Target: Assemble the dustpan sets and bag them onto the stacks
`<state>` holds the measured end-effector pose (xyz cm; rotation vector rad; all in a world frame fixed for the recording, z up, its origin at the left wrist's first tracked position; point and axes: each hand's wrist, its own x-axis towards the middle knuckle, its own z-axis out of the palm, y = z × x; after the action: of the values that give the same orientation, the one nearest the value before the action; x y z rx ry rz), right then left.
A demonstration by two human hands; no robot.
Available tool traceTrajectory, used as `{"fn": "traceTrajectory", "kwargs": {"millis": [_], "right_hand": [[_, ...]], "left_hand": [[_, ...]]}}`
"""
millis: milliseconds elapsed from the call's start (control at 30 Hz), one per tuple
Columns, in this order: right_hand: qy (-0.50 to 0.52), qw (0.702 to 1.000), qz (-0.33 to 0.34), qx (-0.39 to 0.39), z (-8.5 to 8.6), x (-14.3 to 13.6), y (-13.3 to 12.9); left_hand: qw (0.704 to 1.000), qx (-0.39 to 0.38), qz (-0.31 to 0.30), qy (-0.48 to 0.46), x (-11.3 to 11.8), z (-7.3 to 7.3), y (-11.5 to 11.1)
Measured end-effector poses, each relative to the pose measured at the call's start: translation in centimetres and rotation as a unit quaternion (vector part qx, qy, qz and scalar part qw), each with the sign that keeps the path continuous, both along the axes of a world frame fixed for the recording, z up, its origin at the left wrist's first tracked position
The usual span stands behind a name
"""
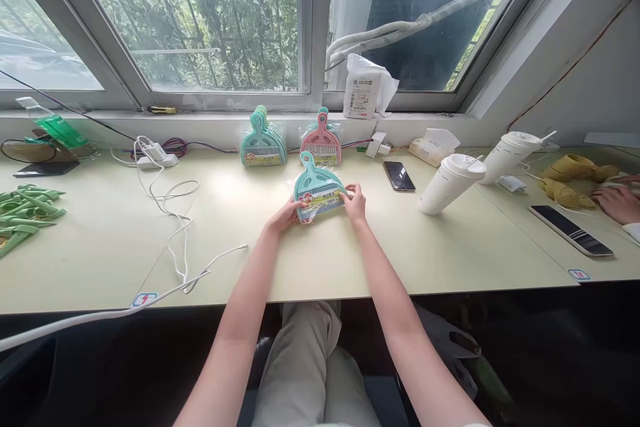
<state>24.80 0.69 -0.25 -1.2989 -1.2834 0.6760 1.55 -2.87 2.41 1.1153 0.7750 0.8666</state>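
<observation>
A: Surface first. Entry?

B: Long pale yellow-green table (350, 260) running along a wall under a wide window (200, 20); foliage and bars show through the glass, with a grey hose (415, 23) outside on the right pane. A white sill ledge runs behind the table.

A: Item in hand?

B: Teal mini dustpan set (317, 190) in a clear wrapper, lying on the table near its middle, handle pointing toward the window. Left hand (286, 215) pinches the lower left edge of the pack, fingers closed on it. Right hand (355, 203) grips the lower right edge, thumb and fingertips closed on the wrapper.

A: Behind it?

B: A stack of teal dustpan sets (263, 140) and a pink dustpan set (321, 141), leaning against the sill, side by side, apart from the held one. A white parcel bag (365, 88) stands on the ledge above.

A: Right half of the table?

B: Black phone (399, 175), tissue pack (431, 147), two white lidded cups (450, 183) with straws, a second dark phone (570, 230), yellow cloth-like things (570, 180). Another person's hand (617, 203) rests at the far right edge.

A: Left half?

B: White charger and cable (170, 213) trailing off the front edge, green plastic pieces (25, 210) piled at the left, a green item in a clear bag (55, 127) near the sill. Small stickers (145, 298) on the front edge.
</observation>
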Motion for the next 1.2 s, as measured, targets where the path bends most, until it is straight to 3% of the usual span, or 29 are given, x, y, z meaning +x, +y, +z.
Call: {"fn": "traceTrajectory", "kwargs": {"millis": [133,267,367,467,533,633,833,933,1100,1200], "right_hand": [[0.069,0.994,0.043,-0.072,-0.8,0.5,0.7],[0.140,0.982,0.105,-0.070,-1.4,0.8,1.4],[0.172,0.982,0.043,-0.070,-1.6,1.0,1.6],[0.195,0.977,-0.035,-0.076,-1.6,1.3,1.7],[0.201,0.975,-0.050,-0.079,-1.7,1.4,1.6],[0.200,0.976,-0.038,-0.082,-1.6,1.3,1.5],[0.185,0.981,0.006,-0.052,-1.2,0.0,1.4],[0.154,0.987,0.016,-0.033,-0.9,-0.7,1.1],[0.096,0.995,0.012,0.002,-1.1,-1.6,0.1],[0.058,0.998,0.016,0.018,-1.4,-2.1,0.0]], "left_hand": [[0.999,-0.001,0.005,0.034,0.1,0.2,-0.2],[0.997,0.027,0.044,0.057,0.3,0.4,-0.4],[0.992,0.085,0.074,0.058,0.6,0.5,-0.5],[0.973,0.196,0.067,0.098,1.0,0.3,-0.4],[0.946,0.268,0.090,0.161,1.2,-0.1,-0.1],[0.905,0.318,0.171,0.223,1.4,-0.6,0.5],[0.894,0.290,0.305,0.152,1.7,-0.9,1.0],[0.878,0.260,0.367,0.166,1.3,-1.2,1.1],[0.857,0.201,0.349,0.320,-0.5,-1.9,1.8],[0.850,0.202,0.335,0.353,-1.3,-1.9,2.3]]}}
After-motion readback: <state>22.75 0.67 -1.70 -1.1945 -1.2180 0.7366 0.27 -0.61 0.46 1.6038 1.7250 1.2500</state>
